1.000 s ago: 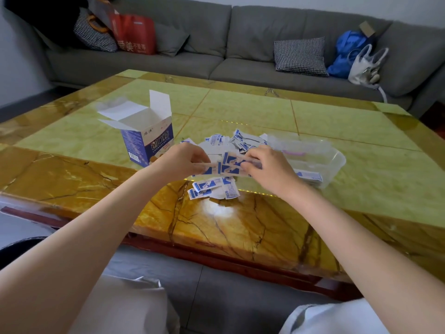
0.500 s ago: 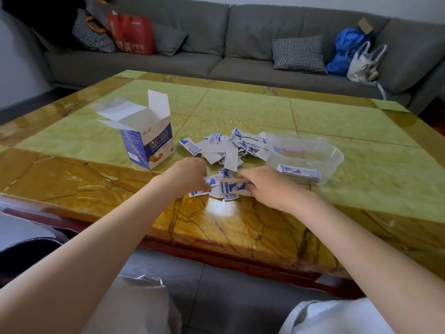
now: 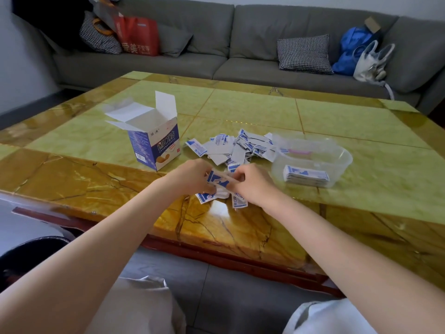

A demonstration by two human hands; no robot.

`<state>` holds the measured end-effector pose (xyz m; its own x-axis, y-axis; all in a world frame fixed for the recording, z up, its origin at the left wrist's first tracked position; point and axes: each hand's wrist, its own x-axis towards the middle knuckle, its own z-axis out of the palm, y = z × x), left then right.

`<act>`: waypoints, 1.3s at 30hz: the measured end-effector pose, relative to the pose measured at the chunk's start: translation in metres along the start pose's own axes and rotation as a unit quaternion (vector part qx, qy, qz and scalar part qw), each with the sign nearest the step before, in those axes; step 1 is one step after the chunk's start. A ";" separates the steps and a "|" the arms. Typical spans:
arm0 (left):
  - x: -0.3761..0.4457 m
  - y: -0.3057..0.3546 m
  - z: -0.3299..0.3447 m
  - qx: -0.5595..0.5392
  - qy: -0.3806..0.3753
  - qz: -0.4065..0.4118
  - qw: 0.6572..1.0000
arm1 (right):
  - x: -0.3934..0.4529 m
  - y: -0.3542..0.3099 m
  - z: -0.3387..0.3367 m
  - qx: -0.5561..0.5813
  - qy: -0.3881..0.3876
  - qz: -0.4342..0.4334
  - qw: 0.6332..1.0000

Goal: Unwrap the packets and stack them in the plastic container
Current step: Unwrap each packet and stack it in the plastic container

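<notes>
Just below the middle of the frame, the left hand (image 3: 192,178) and right hand (image 3: 250,183) are close together, both pinching one blue-and-white packet (image 3: 218,180) above the glossy marble table (image 3: 361,141). It looks paper-thin, light and floppy, likely best taken by its end flaps and peeled gently. The clear plastic container (image 3: 342,157), right of centre, holds a flat stack.
</notes>
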<state>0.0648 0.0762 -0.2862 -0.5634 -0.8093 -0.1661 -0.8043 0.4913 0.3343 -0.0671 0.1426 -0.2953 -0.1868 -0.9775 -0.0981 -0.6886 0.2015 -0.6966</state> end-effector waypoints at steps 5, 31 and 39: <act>0.001 -0.014 -0.012 -0.015 0.025 -0.013 0.999 | 0.010 0.004 -0.018 -0.066 0.080 -0.043 0.994; -0.011 0.009 0.005 0.082 -0.052 -0.059 0.994 | -0.008 0.035 -0.022 -0.312 -0.038 -0.209 0.926; -0.011 -0.006 -0.011 0.003 -0.070 -0.044 0.997 | -0.003 0.027 -0.016 -0.257 -0.084 -0.224 0.936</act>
<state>0.0778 0.0783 -0.2765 -0.5103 -0.7972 -0.3226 -0.8531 0.4219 0.3070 -0.0959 0.1520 -0.3025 0.2843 -0.9586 -0.0185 -0.9259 -0.2695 -0.2649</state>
